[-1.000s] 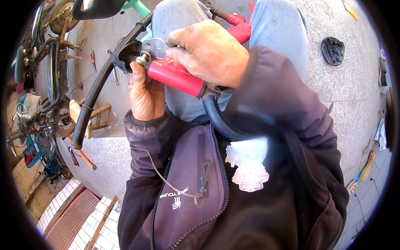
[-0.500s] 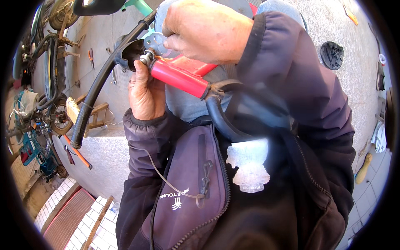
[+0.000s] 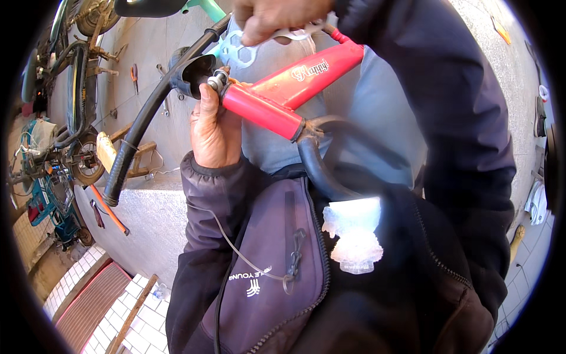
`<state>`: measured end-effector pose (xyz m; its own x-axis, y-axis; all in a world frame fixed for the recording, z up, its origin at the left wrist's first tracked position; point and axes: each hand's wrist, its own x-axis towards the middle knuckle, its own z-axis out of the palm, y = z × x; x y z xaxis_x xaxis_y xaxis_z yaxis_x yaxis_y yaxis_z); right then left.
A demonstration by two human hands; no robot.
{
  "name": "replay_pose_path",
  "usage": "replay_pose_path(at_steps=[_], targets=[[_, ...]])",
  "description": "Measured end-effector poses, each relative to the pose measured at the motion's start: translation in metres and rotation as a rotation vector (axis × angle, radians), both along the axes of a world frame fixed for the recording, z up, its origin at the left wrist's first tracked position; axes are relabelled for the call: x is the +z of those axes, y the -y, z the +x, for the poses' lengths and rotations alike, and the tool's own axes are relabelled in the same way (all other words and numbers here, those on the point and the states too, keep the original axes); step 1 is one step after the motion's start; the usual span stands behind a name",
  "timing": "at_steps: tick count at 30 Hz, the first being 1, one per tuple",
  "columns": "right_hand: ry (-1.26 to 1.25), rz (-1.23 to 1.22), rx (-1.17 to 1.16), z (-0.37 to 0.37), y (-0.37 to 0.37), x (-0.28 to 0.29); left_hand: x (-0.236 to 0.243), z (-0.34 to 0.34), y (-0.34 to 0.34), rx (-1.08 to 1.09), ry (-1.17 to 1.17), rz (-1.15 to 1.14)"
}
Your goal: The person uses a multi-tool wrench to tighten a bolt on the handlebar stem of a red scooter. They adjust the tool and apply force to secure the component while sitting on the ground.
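A small red bicycle frame (image 3: 312, 72) lies across my lap, its head tube pointing up and left. My left hand (image 3: 215, 133) is wrapped round the upper end of that tube, thumb beside the metal headset nut (image 3: 219, 79); its fingers are mostly hidden behind. Above the frame, my right hand (image 3: 280, 17) grips a flat silver multi-hole wrench (image 3: 239, 54) with hexagonal openings. The wrench's holed end hangs close to the nut, apart from it as far as I can see. A black handlebar (image 3: 141, 112) slants down to the left, next to a dark cup-shaped part (image 3: 197, 75).
The black fork (image 3: 318, 165) reaches from the tube's lower end toward my jacket. On the floor lie a screwdriver (image 3: 134, 78), a spanner (image 3: 164, 103) and an orange-handled tool (image 3: 109, 210). Another bicycle (image 3: 76, 94) stands at the far left.
My right hand has moved up from the nut with the wrench, uncovering more of the red frame. My left hand and the frame have shifted slightly right.
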<state>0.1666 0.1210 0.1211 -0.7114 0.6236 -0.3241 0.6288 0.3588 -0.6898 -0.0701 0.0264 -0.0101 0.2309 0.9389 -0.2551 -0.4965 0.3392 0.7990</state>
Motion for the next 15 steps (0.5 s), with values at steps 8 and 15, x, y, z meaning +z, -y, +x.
replay_pose_path(at_steps=[8, 15], targets=[[-0.675, -0.351, -0.755, 0.005, 0.063, -0.07, 0.009, 0.007, 0.006, 0.09, 0.045, -0.039], [-0.987, -0.378, -0.882, 0.009, 0.097, -0.086, 0.013, 0.013, 0.007, 0.102, 0.061, -0.018]])
